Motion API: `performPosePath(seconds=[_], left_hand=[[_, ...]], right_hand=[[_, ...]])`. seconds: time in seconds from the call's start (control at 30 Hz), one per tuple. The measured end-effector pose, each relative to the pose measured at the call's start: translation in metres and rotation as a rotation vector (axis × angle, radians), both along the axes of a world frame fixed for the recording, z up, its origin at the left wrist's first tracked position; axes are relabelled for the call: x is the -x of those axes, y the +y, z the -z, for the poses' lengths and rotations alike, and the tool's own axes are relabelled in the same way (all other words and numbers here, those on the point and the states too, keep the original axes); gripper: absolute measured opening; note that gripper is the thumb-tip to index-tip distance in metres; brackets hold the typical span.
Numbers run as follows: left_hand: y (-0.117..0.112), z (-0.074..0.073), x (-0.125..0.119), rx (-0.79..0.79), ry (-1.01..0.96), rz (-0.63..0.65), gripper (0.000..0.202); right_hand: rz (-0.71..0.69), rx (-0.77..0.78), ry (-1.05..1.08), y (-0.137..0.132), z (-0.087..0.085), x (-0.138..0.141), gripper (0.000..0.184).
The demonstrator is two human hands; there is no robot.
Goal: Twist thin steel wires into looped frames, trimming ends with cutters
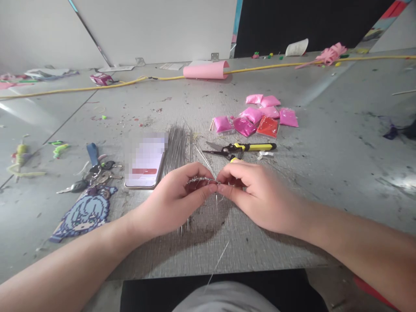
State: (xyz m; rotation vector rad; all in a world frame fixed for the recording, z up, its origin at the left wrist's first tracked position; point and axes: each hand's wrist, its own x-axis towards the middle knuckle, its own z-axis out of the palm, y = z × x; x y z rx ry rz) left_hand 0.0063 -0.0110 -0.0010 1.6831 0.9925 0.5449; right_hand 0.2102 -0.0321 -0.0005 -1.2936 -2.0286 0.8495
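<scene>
Both hands meet over the front middle of the grey table, pinching a curved piece of twisted silver wire (202, 178) between them. My left hand (177, 197) is closed on it with thumb and fingers; part of the wire curves back under those fingers. Thumb against fingertips, my right hand (256, 190) grips the wire's right end, close to the left thumb. Thin wire ends stick out around the fingertips. Just beyond lie pruning shears (253, 147) with yellow and black handles, blades apart. A bundle of straight thin wires (177, 149) rests behind my left hand.
Left of the wires lies a phone (146, 160), screen lit. Keys (97, 175) and a blue pixel-pattern charm (86, 212) sit farther left. Several pink packets (253, 116) lie behind the shears. A yellow cord (266, 66) crosses the back, past a curled pink sheet (205, 70) and a tipped paper cup (297, 47).
</scene>
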Motion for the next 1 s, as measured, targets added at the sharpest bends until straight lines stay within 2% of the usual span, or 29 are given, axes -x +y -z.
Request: performPosePath(seconds=[0.13, 0.33, 0.4, 0.57, 0.67, 0.77, 1.0], left_hand=[[0.002, 0.001, -0.001, -0.037, 0.03, -0.005, 0.016], [0.003, 0.0, 0.001, -0.02, 0.023, -0.019, 0.015], [0.002, -0.001, 0.001, 0.0, 0.003, -0.007, 0.014], [0.001, -0.004, -0.001, 0.049, -0.045, 0.033, 0.011], [0.0, -0.005, -0.001, 0.06, -0.08, 0.041, 0.011], [0.0, -0.003, -0.002, 0.064, -0.117, 0.014, 0.012], [0.0, 0.001, -0.003, 0.132, -0.16, -0.042, 0.014]], right_hand=[[-0.042, 0.108, -0.013, 0.004, -0.001, 0.0, 0.01], [-0.069, 0.074, 0.002, 0.003, -0.003, 0.001, 0.013], [-0.08, 0.107, 0.014, 0.003, -0.005, -0.001, 0.013], [-0.112, 0.42, 0.133, 0.01, -0.006, -0.009, 0.017], [-0.173, 0.527, 0.282, 0.015, -0.003, -0.013, 0.018], [-0.168, 0.551, 0.324, 0.018, -0.001, -0.015, 0.018], [-0.121, 0.523, 0.226, 0.019, -0.001, -0.017, 0.027]])
